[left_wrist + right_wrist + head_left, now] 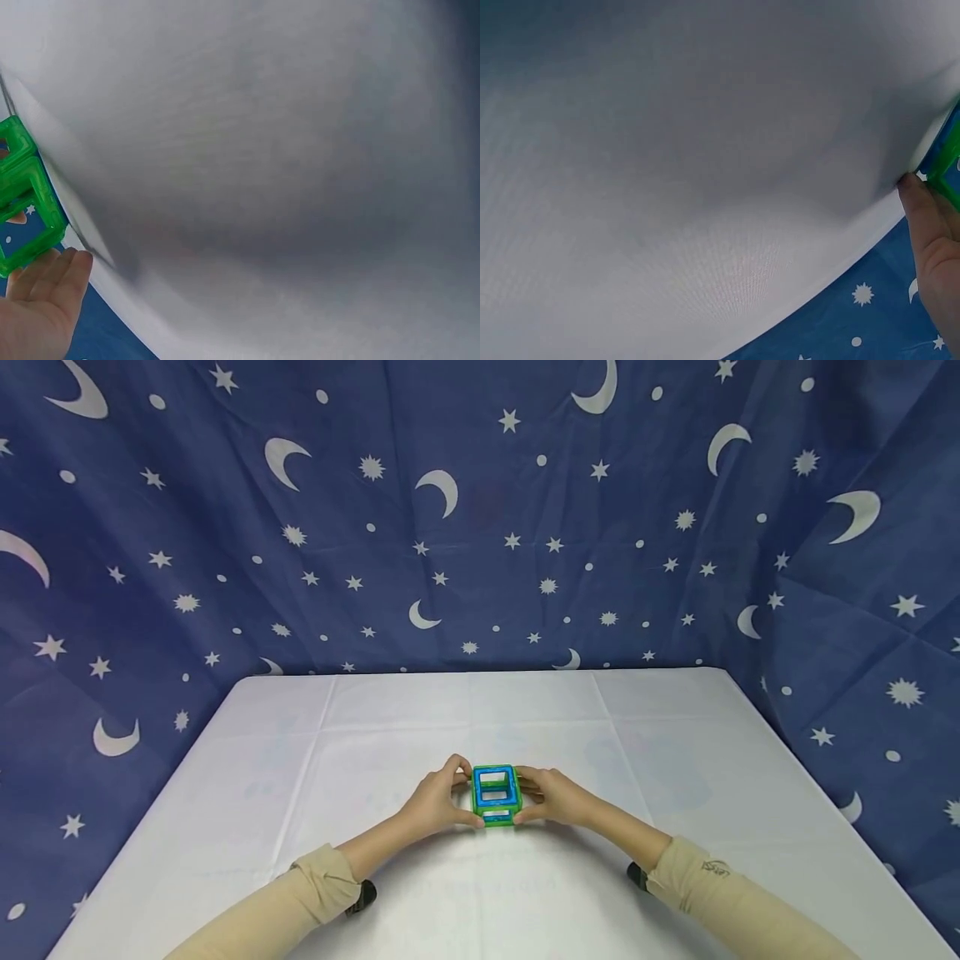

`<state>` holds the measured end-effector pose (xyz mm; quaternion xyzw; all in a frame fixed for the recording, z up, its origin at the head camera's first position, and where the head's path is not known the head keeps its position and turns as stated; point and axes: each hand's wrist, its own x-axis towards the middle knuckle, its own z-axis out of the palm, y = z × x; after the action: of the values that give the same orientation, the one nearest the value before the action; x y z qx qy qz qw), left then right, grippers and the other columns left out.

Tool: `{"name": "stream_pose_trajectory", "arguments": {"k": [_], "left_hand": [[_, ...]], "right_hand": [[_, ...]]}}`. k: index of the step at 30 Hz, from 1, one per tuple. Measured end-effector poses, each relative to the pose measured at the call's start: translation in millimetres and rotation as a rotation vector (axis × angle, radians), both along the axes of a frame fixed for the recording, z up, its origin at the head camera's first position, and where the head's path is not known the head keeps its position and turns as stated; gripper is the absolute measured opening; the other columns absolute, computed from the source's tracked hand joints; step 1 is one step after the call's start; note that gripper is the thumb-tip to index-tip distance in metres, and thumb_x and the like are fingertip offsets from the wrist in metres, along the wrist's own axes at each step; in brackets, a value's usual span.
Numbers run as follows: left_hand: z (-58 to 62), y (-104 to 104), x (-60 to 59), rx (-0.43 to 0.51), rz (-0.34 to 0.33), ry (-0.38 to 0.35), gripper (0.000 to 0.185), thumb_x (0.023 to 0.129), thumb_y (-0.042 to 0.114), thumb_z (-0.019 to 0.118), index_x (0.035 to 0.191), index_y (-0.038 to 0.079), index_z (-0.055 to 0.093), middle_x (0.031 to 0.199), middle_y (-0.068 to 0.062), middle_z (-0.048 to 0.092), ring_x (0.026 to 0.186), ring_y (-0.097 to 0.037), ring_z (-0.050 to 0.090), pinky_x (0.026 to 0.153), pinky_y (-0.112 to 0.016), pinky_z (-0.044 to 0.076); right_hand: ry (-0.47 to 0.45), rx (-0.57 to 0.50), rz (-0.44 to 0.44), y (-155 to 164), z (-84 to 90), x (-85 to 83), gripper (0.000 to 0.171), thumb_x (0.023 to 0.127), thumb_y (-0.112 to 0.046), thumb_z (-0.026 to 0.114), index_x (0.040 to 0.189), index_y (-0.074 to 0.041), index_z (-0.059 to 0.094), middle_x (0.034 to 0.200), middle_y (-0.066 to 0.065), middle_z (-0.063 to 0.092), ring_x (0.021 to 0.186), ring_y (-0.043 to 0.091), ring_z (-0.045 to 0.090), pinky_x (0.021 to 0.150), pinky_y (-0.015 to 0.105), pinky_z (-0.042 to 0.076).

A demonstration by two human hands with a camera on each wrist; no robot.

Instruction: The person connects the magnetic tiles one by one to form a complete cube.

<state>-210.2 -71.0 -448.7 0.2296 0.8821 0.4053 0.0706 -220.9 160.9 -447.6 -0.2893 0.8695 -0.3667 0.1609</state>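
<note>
A small cube of green and blue square frame tiles (495,795) stands on the white table (300,777) near its middle. My left hand (442,797) grips the cube's left side with curled fingers and thumb. Against its right side my right hand (546,797) holds it the same way. In the left wrist view a green tile (22,199) shows at the left edge above my left hand's fingers (52,274). The right wrist view catches a green tile edge (951,180) and my right hand's thumb (930,225) at the far right.
A white cloth with fold creases covers the table (637,727). A dark blue curtain with white moons and stars (480,510) hangs behind it and down both sides. Both forearms wear beige sleeves (300,893).
</note>
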Motion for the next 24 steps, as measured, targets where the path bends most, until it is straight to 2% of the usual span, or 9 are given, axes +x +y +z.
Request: {"name": "stream_pose_trajectory", "arguments": {"k": [2,5,10,13,17,24], "left_hand": [[-0.3,-0.6,-0.3,0.013,0.001,-0.022,0.063,0.064,0.017,0.086,0.108,0.008,0.041,0.124,-0.027,0.058,0.121,-0.041,0.052,0.104,-0.055,0.037],[-1.1,-0.5,-2.0,0.04,-0.015,-0.048,0.064,0.065,0.016,0.085,0.111,0.007,0.041,0.125,-0.028,0.057,0.118,-0.04,0.055,0.1,-0.051,0.043],[-2.4,4.6,-5.3,0.091,-0.039,-0.107,0.079,0.066,0.013,0.084,0.127,-0.001,0.036,0.129,-0.031,0.052,0.11,-0.038,0.061,0.091,-0.042,0.051],[-3.5,8.4,-6.6,0.073,-0.037,-0.112,0.082,0.067,0.015,0.084,0.133,-0.004,0.038,0.13,-0.028,0.053,0.11,-0.037,0.061,0.091,-0.039,0.051],[-2.8,10.5,-6.5,0.059,-0.034,-0.096,0.076,0.067,0.015,0.084,0.129,-0.006,0.044,0.129,-0.027,0.055,0.111,-0.037,0.06,0.091,-0.039,0.052],[-2.3,8.9,-7.0,0.07,-0.038,-0.098,0.075,0.068,0.013,0.084,0.129,-0.006,0.044,0.129,-0.027,0.054,0.114,-0.04,0.058,0.092,-0.039,0.051]], "right_hand": [[0.002,0.004,-0.002,-0.9,0.0,0.4,0.07,0.079,-0.019,0.075,0.134,0.009,0.042,0.133,0.024,0.052,0.123,0.036,0.052,0.098,0.04,0.047],[0.015,0.011,-0.007,-0.6,0.4,0.5,0.07,0.079,-0.02,0.075,0.133,0.01,0.042,0.132,0.024,0.053,0.122,0.036,0.053,0.098,0.04,0.047],[0.026,0.027,-0.032,4.6,1.2,0.1,0.069,0.078,-0.021,0.076,0.132,0.008,0.044,0.131,0.022,0.055,0.119,0.036,0.056,0.096,0.042,0.048],[0.012,0.029,-0.044,8.7,0.7,0.3,0.069,0.079,-0.021,0.076,0.133,0.008,0.044,0.131,0.023,0.054,0.119,0.036,0.055,0.096,0.042,0.048],[-0.002,0.021,-0.052,11.3,-0.2,-0.1,0.07,0.079,-0.022,0.076,0.134,0.008,0.043,0.132,0.023,0.054,0.121,0.037,0.054,0.097,0.043,0.047],[-0.006,0.003,-0.04,10.1,-1.2,-1.7,0.071,0.079,-0.022,0.075,0.134,0.007,0.042,0.133,0.023,0.053,0.121,0.037,0.053,0.097,0.043,0.047]]}}
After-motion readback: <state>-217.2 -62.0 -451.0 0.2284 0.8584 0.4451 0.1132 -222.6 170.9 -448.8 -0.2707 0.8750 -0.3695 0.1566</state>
